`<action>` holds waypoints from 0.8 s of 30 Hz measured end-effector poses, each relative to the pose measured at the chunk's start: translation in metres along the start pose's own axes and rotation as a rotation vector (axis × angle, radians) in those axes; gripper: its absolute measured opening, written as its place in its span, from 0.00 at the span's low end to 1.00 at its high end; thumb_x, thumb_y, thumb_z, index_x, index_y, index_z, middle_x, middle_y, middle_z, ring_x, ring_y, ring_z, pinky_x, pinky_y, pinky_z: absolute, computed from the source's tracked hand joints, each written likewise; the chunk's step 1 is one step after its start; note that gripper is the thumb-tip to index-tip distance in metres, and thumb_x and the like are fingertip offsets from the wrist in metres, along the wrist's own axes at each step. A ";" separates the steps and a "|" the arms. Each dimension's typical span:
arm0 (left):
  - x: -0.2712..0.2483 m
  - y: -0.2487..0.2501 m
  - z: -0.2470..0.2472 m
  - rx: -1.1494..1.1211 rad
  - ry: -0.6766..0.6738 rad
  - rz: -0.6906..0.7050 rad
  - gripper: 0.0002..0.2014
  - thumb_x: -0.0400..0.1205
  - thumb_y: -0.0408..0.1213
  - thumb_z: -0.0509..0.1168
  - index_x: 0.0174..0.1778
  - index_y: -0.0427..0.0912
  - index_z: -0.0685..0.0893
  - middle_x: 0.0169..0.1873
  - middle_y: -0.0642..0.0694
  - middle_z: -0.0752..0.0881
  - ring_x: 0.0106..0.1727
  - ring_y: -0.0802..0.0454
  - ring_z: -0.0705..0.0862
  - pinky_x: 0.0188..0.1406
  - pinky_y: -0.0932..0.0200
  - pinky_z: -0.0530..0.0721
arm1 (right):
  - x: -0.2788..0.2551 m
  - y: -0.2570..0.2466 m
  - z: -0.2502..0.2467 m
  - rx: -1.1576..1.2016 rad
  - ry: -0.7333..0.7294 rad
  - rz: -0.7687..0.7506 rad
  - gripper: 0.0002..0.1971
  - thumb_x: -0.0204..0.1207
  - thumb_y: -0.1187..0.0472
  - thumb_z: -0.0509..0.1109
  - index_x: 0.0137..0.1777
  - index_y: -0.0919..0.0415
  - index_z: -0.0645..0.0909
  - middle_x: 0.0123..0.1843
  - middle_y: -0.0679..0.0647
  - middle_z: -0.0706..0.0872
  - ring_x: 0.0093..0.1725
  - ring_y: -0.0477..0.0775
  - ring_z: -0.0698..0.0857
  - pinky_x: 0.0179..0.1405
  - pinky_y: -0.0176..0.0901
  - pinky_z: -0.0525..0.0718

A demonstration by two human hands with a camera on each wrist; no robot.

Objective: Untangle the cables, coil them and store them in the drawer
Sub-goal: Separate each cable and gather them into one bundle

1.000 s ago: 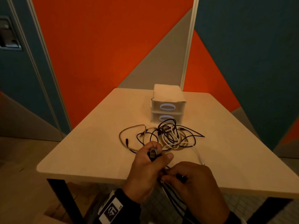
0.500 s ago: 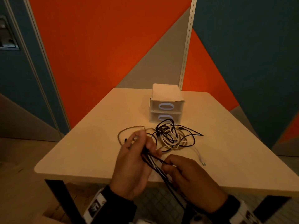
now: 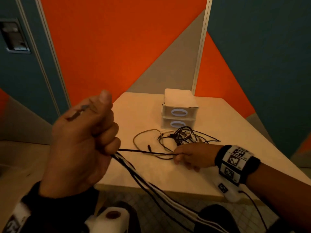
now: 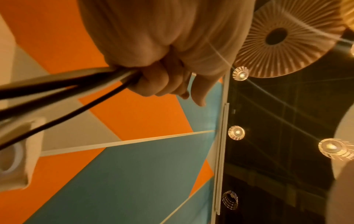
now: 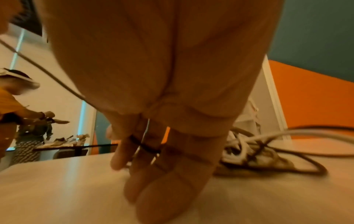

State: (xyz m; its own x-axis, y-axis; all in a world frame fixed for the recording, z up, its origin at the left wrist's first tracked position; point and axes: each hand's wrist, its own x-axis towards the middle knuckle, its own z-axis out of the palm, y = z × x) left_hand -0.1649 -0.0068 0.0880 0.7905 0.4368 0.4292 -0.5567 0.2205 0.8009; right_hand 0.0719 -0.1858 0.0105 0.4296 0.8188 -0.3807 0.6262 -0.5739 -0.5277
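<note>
A small white plastic two-drawer box is seen at the far side of the pale wooden tabletop, both drawers closed, their contents hidden. Just in front of it, a tangled heap of black, white and beige cables lies on the tabletop. The left hand is raised above the near edge, its grip clenched around a bundle of black and white cable strands that trails down off the tabletop. One thin black cable is stretched from that fist to the right hand, which rests beside the heap, the cable threaded between its fingers.
</note>
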 end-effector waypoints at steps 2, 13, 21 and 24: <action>-0.003 0.006 -0.001 0.121 -0.024 0.017 0.21 0.64 0.58 0.84 0.40 0.48 0.87 0.23 0.54 0.67 0.19 0.59 0.63 0.16 0.67 0.65 | -0.003 -0.004 -0.003 -0.058 0.005 -0.020 0.12 0.89 0.57 0.57 0.55 0.53 0.84 0.42 0.50 0.79 0.36 0.48 0.79 0.38 0.43 0.82; 0.022 -0.132 0.019 1.024 -0.216 -0.340 0.26 0.80 0.54 0.77 0.21 0.47 0.76 0.16 0.54 0.67 0.19 0.58 0.65 0.21 0.60 0.60 | 0.001 -0.013 -0.008 -0.097 0.181 -0.255 0.10 0.86 0.67 0.58 0.48 0.61 0.81 0.40 0.49 0.80 0.38 0.42 0.77 0.40 0.35 0.78; 0.028 -0.112 0.017 0.927 -0.040 -0.026 0.24 0.86 0.48 0.72 0.29 0.34 0.79 0.22 0.45 0.70 0.24 0.57 0.68 0.25 0.63 0.65 | -0.006 0.006 -0.014 0.066 0.257 -0.133 0.17 0.92 0.56 0.53 0.43 0.57 0.77 0.35 0.54 0.81 0.33 0.49 0.82 0.38 0.50 0.86; 0.028 -0.093 0.017 0.787 0.002 -0.001 0.22 0.86 0.47 0.71 0.31 0.35 0.80 0.22 0.46 0.70 0.22 0.55 0.67 0.26 0.61 0.67 | -0.008 0.021 -0.018 0.156 0.264 -0.045 0.18 0.92 0.55 0.53 0.42 0.59 0.76 0.36 0.54 0.78 0.35 0.51 0.79 0.45 0.56 0.87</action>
State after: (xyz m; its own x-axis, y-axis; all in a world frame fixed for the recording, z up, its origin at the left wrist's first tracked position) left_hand -0.0867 -0.0297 0.0321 0.7899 0.4388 0.4284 -0.2112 -0.4611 0.8618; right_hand 0.0936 -0.2041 0.0159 0.5705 0.8067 -0.1545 0.5498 -0.5148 -0.6578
